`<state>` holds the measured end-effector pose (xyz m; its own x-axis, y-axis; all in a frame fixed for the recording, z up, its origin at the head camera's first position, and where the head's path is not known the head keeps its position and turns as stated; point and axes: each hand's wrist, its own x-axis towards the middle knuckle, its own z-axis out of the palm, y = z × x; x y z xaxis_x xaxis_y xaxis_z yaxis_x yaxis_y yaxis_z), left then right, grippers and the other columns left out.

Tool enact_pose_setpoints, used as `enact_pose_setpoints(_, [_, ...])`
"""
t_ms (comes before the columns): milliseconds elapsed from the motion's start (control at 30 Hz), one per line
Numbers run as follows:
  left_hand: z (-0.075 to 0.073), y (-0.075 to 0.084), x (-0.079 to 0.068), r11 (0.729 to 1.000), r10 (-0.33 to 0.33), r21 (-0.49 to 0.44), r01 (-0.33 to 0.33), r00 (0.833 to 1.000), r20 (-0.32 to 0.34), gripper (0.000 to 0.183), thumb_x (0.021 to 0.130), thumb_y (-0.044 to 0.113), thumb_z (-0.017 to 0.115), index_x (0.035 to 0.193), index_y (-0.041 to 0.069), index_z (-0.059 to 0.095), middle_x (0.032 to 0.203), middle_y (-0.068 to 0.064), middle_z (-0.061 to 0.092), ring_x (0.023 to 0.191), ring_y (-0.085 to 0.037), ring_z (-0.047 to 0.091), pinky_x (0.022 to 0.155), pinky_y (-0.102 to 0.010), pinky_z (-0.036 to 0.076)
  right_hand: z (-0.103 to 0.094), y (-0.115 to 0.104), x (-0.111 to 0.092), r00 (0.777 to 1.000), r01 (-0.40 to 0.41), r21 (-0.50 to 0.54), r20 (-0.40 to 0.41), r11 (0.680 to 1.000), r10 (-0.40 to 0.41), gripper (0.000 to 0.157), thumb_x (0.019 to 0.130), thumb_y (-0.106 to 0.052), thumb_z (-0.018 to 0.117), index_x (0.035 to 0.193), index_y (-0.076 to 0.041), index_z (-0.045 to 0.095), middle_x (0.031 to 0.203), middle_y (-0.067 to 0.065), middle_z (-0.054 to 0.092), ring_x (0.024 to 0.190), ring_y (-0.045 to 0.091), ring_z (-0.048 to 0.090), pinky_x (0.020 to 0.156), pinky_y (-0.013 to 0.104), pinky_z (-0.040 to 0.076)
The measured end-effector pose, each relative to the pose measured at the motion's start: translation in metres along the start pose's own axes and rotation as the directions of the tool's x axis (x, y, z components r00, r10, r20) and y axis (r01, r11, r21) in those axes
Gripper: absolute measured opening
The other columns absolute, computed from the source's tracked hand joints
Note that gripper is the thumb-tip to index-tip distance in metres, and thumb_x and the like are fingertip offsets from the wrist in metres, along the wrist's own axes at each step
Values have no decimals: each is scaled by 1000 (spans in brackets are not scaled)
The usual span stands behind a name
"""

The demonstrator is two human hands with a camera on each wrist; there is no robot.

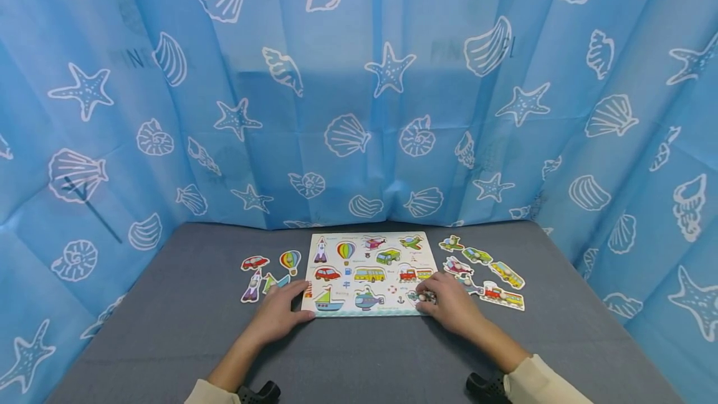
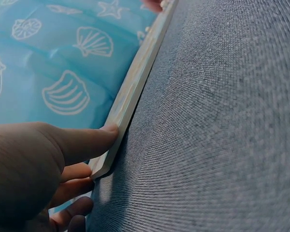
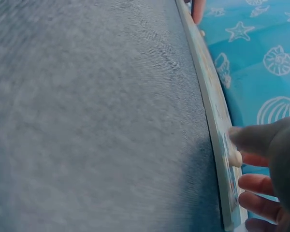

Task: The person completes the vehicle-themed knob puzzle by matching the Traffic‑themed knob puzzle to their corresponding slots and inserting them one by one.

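As we pick it up from the left, 4 loose pieces lie toward the worktop's (image 1: 359, 360) far left corner: the rocket piece (image 1: 252, 287), the red car piece (image 1: 255, 262), the sailboat piece (image 1: 283, 280), partly behind fingers, and the balloon piece (image 1: 290, 260) nearest the board. Now the left hand (image 1: 278, 315), thumb stretched out, fingers loosely bent and well parted from it, touching the near left corner of the puzzle board (image 1: 348, 305)! That board lies flat by the middle of the worktop's far edge, printed vehicles facing up. On to its near right corner, and there's a ship piece (image 1: 428, 296) with a round knob (image 3: 235, 159), right under the right hand (image 1: 450, 305)! Those fingers are spread and softly bent around the knob, thumb apart from them; whether they touch the knob, I can't tell. Then 6 more, toward the far right corner: green plane piece (image 1: 451, 243), helicopter piece (image 1: 457, 267), submarine piece (image 1: 468, 282) partly hidden by the hand, green truck piece (image 1: 477, 256), train piece (image 1: 502, 296), and yellow bus piece (image 1: 507, 275)! Behind everything hangs a blue shell-print curtain (image 1: 359, 98).
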<state>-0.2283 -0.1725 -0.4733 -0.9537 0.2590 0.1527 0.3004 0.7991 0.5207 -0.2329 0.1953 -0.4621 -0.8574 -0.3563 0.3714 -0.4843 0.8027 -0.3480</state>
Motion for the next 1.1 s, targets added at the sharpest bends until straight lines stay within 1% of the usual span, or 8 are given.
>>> enact_pose_setpoints(100, [0, 1, 0, 1000, -4, -4, 4, 1000, 5, 61, 78, 27, 81, 131, 2, 60, 133, -13, 58, 126, -31, 49, 106, -55, 26, -3, 5, 3, 1000, -11, 46, -28, 999, 12, 17, 78, -16, 80, 92, -9, 72, 87, 1, 62, 83, 21, 55, 74, 42, 44])
enact_pose_setpoints(200, [0, 1, 1, 1000, -12, -5, 12, 1000, 14, 62, 79, 28, 81, 131, 3, 59, 134, -13, 57, 127, -31, 49, 107, -55, 25, -6, 14, 8, 997, -49, 55, -63, 997, 52, 15, 82, -16, 77, 94, -7, 72, 89, 4, 64, 86, 23, 56, 75, 44, 44])
enact_pose_setpoints(300, [1, 0, 2, 1000, -19, -3, 19, 1000, 23, 63, 79, 29, 80, 132, 3, 59, 134, -12, 57, 127, -30, 48, 107, -55, 25, -9, 24, 13, 992, -94, 21, -83, 995, 95, 15, 83, -16, 76, 94, -7, 72, 90, 5, 64, 87, 25, 57, 76, 46, 44])
enact_pose_setpoints(467, [3, -2, 2, 1000, -23, 1, 23, 999, 24, 63, 79, 29, 81, 132, 3, 59, 134, -12, 57, 128, -30, 48, 107, -54, 25, -9, 45, 19, 987, -126, -56, -109, 991, 119, 15, 82, -15, 77, 93, -6, 72, 91, 8, 65, 90, 31, 58, 78, 50, 44])
enact_pose_setpoints(667, [4, -2, 2, 1000, -20, 1, 20, 999, 25, 62, 79, 30, 80, 132, 3, 59, 134, -12, 57, 127, -30, 48, 106, -54, 27, -12, 64, 23, 978, -174, -88, -129, 981, 162, 14, 81, -13, 76, 91, -4, 71, 88, 9, 63, 89, 32, 57, 77, 50, 42])
enact_pose_setpoints(767, [5, -1, 2, 1000, -18, 3, 18, 1000, 19, 63, 79, 30, 80, 132, 3, 59, 134, -12, 58, 126, -30, 49, 105, -54, 27, -13, 70, 23, 975, -195, -117, -130, 974, 180, 13, 81, -13, 77, 89, -4, 71, 86, 8, 62, 88, 34, 56, 76, 51, 42])
enact_pose_setpoints(933, [6, -2, 2, 1000, -15, 3, 15, 1000, 14, 63, 79, 30, 80, 132, 3, 59, 134, -11, 57, 126, -30, 49, 106, -54, 26, -14, 79, 22, 965, -243, -159, -138, 957, 222, 11, 79, -13, 77, 84, -5, 71, 80, 8, 60, 82, 35, 55, 71, 51, 41])
enact_pose_setpoints(1100, [4, -4, 0, 1000, -2, 5, 2, 1000, -4, 62, 78, 28, 81, 130, 3, 60, 133, -12, 58, 125, -31, 49, 105, -54, 27, -13, 84, 25, 953, -293, -145, -128, 945, 276, 12, 79, -15, 77, 83, -6, 71, 82, 10, 63, 86, 38, 58, 74, 54, 43])
